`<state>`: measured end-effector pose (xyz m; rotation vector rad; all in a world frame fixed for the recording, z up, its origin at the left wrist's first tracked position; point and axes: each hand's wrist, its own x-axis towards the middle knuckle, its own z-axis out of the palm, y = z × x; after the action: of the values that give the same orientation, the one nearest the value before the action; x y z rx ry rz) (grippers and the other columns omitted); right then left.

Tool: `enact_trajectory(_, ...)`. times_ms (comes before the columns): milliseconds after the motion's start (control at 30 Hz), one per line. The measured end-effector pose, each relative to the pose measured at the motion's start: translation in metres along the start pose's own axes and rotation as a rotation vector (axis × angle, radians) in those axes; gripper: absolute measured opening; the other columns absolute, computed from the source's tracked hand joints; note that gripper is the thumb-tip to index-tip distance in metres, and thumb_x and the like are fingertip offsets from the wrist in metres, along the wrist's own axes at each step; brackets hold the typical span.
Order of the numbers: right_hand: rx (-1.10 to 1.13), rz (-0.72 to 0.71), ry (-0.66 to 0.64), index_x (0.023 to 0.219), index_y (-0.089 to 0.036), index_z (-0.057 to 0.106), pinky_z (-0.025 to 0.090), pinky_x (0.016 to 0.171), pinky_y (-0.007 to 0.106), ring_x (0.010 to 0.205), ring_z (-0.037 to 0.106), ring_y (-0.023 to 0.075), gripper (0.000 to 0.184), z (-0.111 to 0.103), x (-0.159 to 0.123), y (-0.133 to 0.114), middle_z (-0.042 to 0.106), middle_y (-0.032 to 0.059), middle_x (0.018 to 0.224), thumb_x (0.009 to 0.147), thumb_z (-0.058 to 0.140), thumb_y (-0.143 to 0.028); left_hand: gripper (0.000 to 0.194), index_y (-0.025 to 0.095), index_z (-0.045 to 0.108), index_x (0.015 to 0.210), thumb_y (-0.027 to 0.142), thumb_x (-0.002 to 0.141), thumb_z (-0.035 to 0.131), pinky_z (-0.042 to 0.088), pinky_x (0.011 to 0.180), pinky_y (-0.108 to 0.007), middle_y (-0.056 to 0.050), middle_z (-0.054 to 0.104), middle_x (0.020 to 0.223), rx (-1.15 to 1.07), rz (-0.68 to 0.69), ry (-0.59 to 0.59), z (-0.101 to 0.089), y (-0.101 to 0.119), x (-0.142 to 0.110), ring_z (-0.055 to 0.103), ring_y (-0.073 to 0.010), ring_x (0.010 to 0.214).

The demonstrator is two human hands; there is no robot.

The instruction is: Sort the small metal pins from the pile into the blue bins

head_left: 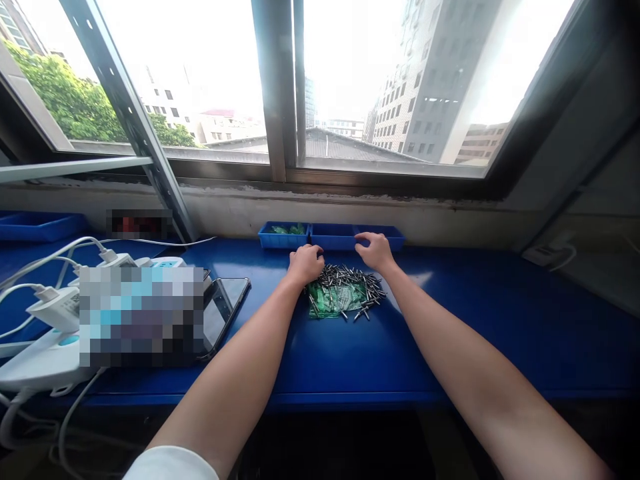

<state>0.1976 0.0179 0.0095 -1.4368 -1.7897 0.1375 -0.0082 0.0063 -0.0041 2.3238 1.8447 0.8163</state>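
A heap of slim silvery and dark metal pins (377,285) lies on the worktop, over and around a green clear plastic bag (327,301). My left hand (306,265) is at the heap's upper left edge with its fingers curled together; whatever they hold, if anything, is hidden. My right hand (377,252) hovers above the heap's upper right side, in front of the blue bins. Its thumb and forefinger are apart, and nothing shows between them. Behind the hands stand a left blue bin (267,241) with green plastic bags in it, a middle bin (333,241) and a right bin (396,239).
A phone (227,297) lies left of my left forearm, beside a blurred-out object. Further left is a white power strip (30,363) with chargers and cables. A metal upright (173,200) stands before the window. Another blue bin (45,227) sits at far left.
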Motion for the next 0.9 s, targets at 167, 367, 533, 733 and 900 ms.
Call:
enact_trajectory(167,0.087,0.068,-0.035,0.086,-0.019,0.070,0.045,0.085,0.034,0.090,0.060,0.0218,0.023,-0.004,-0.017,0.008,0.069,0.0047,0.091,0.071,0.055,-0.024,0.032,0.022,0.068,0.098,0.032,0.081,0.044,0.040,0.090,-0.040,-0.009,0.063,0.107,0.010,0.022,-0.072,0.000,0.000,0.000,0.056,-0.0281,0.101)
enact_trajectory(367,-0.010,-0.025,-0.142,0.084,-0.019,0.072,0.043,0.087,0.034,0.093,0.058,0.0227,0.020,0.001,-0.023,0.009,0.069,0.0057,0.091,0.073,0.055,-0.023,0.030,0.023,0.071,0.088,0.035,0.079,0.046,0.040,0.088,-0.037,-0.007,0.066,0.101,0.018,0.071,-0.088,-0.001,0.003,0.000,0.057,-0.0259,0.095)
enact_trajectory(533,-0.043,-0.151,-0.234,0.081,-0.022,0.074,0.042,0.087,0.036,0.093,0.057,0.0245,0.021,0.013,-0.026,-0.002,0.070,0.0046,0.091,0.076,0.055,-0.030,0.032,0.024,0.071,0.092,0.035,0.080,0.043,0.039,0.090,-0.039,-0.008,0.065,0.103,0.038,0.116,-0.114,0.002,0.006,-0.002,0.056,-0.0273,0.099)
enact_trajectory(733,0.020,-0.123,-0.280,0.064,-0.023,0.074,0.045,0.080,0.029,0.082,0.061,0.0222,0.014,0.024,-0.022,-0.009,0.070,0.0046,0.072,0.070,0.063,-0.029,0.033,0.026,0.071,0.094,0.033,0.080,0.042,0.038,0.092,-0.041,-0.008,0.064,0.106,0.041,0.114,-0.136,0.004,0.008,-0.004,0.055,-0.0277,0.102)
enact_trajectory(900,0.092,0.009,-0.376,0.065,-0.021,0.074,0.046,0.070,0.027,0.076,0.063,0.0210,0.011,0.019,-0.022,-0.015,0.071,0.0046,0.074,0.067,0.065,-0.028,0.032,0.027,0.071,0.094,0.032,0.079,0.043,0.038,0.092,-0.043,-0.007,0.064,0.106,0.020,0.115,-0.152,0.006,0.007,-0.002,0.054,-0.0280,0.103)
